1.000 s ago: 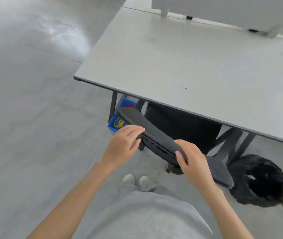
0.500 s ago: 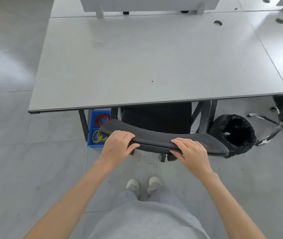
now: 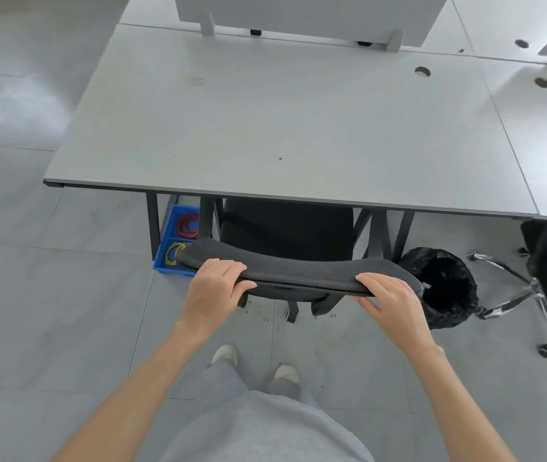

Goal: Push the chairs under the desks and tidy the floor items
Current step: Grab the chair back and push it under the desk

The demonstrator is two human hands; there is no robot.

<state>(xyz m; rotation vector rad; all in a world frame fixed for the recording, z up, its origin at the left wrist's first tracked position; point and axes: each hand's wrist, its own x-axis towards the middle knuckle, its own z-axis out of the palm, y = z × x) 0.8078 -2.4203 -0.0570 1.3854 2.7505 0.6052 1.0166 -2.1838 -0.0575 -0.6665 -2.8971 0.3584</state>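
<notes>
The left hand [image 3: 213,290] and the right hand [image 3: 390,303] are both gripping the top edge of the black chair [image 3: 293,273], fingers curled over it. The chair's seat is sitting under the grey desk [image 3: 265,128]. A blue bin [image 3: 173,243] and a black wastebasket [image 3: 442,286] are standing on the floor beside the chair.

We saw a pale grey tabletop [image 3: 265,128] over dark grey legs. The chair [image 3: 285,228] beneath it was black, its backrest top [image 3: 298,271] a charcoal mesh with a fine woven pattern. To the left, a blue tray [image 3: 169,248] held red bands [image 3: 188,225] and yellow bands [image 3: 173,252]. A black-lined bin [image 3: 445,288] stood to the right. The floor [image 3: 48,295] was light grey tile; our trousers [image 3: 265,428] were grey and our shoes [image 3: 223,353] off-white.
</notes>
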